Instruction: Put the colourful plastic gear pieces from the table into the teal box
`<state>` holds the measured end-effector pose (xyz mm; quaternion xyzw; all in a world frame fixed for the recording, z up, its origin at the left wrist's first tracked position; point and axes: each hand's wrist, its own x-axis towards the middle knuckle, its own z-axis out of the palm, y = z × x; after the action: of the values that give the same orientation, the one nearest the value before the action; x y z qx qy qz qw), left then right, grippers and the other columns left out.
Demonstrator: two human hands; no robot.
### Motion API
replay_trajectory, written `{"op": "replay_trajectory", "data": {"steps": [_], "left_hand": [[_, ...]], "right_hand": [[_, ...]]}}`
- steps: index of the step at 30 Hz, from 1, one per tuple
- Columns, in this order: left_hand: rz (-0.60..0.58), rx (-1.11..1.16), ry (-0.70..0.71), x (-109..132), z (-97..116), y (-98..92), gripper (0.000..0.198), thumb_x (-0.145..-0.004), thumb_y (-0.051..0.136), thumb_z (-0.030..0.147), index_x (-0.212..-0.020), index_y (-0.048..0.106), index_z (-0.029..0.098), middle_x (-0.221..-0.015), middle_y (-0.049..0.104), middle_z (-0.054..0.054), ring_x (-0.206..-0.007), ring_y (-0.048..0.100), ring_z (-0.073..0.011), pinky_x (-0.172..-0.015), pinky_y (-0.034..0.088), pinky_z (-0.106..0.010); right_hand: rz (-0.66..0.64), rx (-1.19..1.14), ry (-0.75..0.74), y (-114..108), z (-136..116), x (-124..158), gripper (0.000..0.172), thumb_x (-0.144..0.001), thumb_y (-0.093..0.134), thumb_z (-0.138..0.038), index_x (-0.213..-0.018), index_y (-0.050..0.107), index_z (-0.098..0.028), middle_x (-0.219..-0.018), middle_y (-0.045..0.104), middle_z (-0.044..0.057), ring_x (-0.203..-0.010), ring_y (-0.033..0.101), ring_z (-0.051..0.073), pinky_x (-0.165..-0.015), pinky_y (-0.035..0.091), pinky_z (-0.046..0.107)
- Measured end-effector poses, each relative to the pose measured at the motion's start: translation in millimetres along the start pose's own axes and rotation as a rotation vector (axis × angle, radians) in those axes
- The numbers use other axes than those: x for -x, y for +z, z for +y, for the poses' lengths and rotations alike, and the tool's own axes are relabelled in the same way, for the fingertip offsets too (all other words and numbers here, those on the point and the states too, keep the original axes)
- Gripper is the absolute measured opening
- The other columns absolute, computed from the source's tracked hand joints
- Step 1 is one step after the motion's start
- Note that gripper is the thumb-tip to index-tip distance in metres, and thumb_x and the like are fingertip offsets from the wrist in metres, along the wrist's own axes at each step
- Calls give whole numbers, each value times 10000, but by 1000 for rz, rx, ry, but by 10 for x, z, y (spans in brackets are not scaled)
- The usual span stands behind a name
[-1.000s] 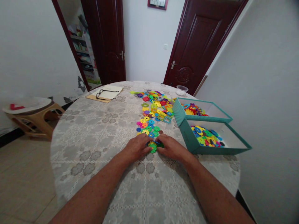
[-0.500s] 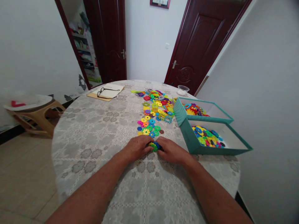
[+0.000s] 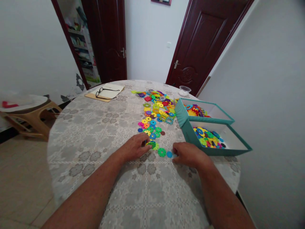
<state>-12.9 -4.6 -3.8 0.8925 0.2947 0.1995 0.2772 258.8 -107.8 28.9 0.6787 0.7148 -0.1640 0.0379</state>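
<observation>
My left hand (image 3: pixel 137 147) is closed, its thumb and fingers around green and yellow plastic gear discs (image 3: pixel 153 145) just above the tablecloth. A green gear disc (image 3: pixel 162 152) with a hole in its middle lies flat between my hands. Beside it is a smaller blue disc (image 3: pixel 169 154), close to the fingertips of my right hand (image 3: pixel 187 154). That hand is curled low over the cloth, with a bit of blue at its fingertips; what it holds is mostly hidden. Just beyond my left hand spread several colourful gear discs (image 3: pixel 152 122).
A teal box (image 3: pixel 194 138) with two white-lined compartments holds more gear pieces at right. A heap of pieces (image 3: pixel 158 98) lies further back. Glasses (image 3: pixel 101 92) rest on a notebook (image 3: pixel 111 90) at back left; a clear bowl (image 3: pixel 185 90) stands at the far edge.
My hands were together around a small bunch of gear discs and have now parted, the right one moving right. A green disc and a blue disc now lie between them.
</observation>
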Motion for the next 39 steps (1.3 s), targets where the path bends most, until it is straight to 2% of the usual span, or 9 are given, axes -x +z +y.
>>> {"op": "replay_trajectory", "data": {"steps": [7,10,15,19,23,26,29,34,39], "left_hand": [[-78,-3,22,22,28,5,88,-867,651,290,-910,639,215,-851,622,-2,-789,536,-168,-693,370,-275],[-98,-11,21,24,15,12,91,-870,656,296,-914,641,218,-856,632,-2,-798,546,-170,-697,371,-273],[-81,-5,26,19,-32,41,91,-870,655,306,-918,654,228,-849,639,1,-789,548,-172,-688,366,-276],[-87,-5,30,20,-41,48,89,-864,659,295,-917,651,224,-854,640,-1,-793,553,-171,-687,363,-275],[-86,3,30,22,-37,47,86,-859,667,291,-907,655,221,-845,642,2,-780,553,-167,-676,357,-273],[-87,1,26,18,-44,54,84,-863,669,288,-908,658,217,-839,642,5,-771,554,-164,-671,352,-274],[-89,5,36,11,-50,57,97,-868,677,299,-909,661,213,-846,648,2,-773,555,-162,-674,354,-272],[-95,-12,22,9,-27,40,100,-866,682,296,-902,661,205,-842,641,6,-776,550,-158,-677,352,-269],[-116,-18,-2,14,-12,31,110,-867,671,296,-921,667,200,-834,637,7,-764,545,-156,-659,337,-269]], "right_hand": [[-77,-167,-177,-67,5,-63,99,-779,681,-178,-864,706,-224,-845,709,22,-751,610,175,-626,366,265],[-78,-278,-244,-107,23,-77,133,-814,659,-196,-932,713,-224,-819,687,-2,-730,600,156,-627,383,249],[-56,-234,-191,-19,-13,-144,276,-774,702,-193,-1046,718,-234,-884,709,6,-765,612,168,-658,393,249],[-19,-197,-185,18,-10,-170,217,-766,721,-204,-983,703,-218,-947,707,29,-827,607,182,-698,399,257],[-23,-246,-265,-28,-54,-159,125,-784,695,-187,-903,671,-215,-867,670,-4,-777,574,157,-663,370,245],[5,-327,-306,-22,-140,-170,190,-834,654,-192,-1018,678,-232,-825,654,-28,-741,563,144,-656,364,243],[54,-318,-274,49,-195,-211,260,-855,665,-229,-1115,670,-229,-841,666,-20,-746,573,149,-654,359,249],[47,-275,-262,156,-170,-273,227,-832,700,-247,-1057,679,-219,-903,692,-2,-781,584,157,-660,358,246],[32,-296,-302,143,-179,-284,179,-795,682,-191,-973,697,-204,-911,685,8,-803,581,158,-693,382,245]]}}
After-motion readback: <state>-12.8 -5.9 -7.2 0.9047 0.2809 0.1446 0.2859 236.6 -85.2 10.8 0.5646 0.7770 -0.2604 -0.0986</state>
